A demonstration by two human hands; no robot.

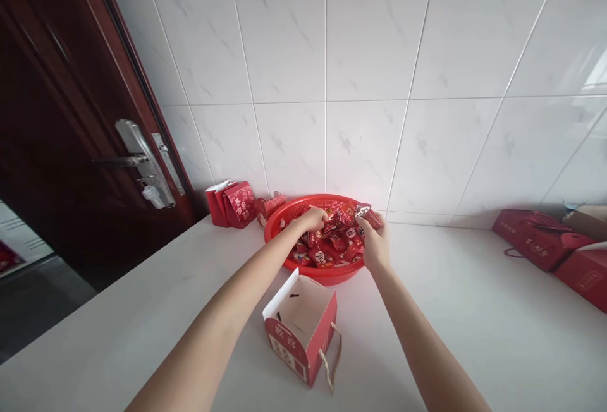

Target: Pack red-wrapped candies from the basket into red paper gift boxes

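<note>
A red plastic basket (279, 254) with perforated sides stands near the wall, filled with red-wrapped candies (332, 248). My left hand (313, 217) reaches into it with the fingers curled down among the wrappers; its fingertips are hidden, so what they grip cannot be made out. At the basket's right rim, my right hand (377, 244) is closed around wrapped candy (368, 215), red with white lettering, thumb on the near side. In front of the basket, between my forearms, an open red gift box (322, 330) with a rope handle shows its pale inside with only small dark marks.
Red paper boxes (239, 203) and a small red cylindrical item (275, 203) stand left of the basket. More red boxes (535, 238) lie at the right by the tiled wall (365, 140). A dark wooden door (61, 115) with a metal handle is beyond the white counter's (165, 311) left edge.
</note>
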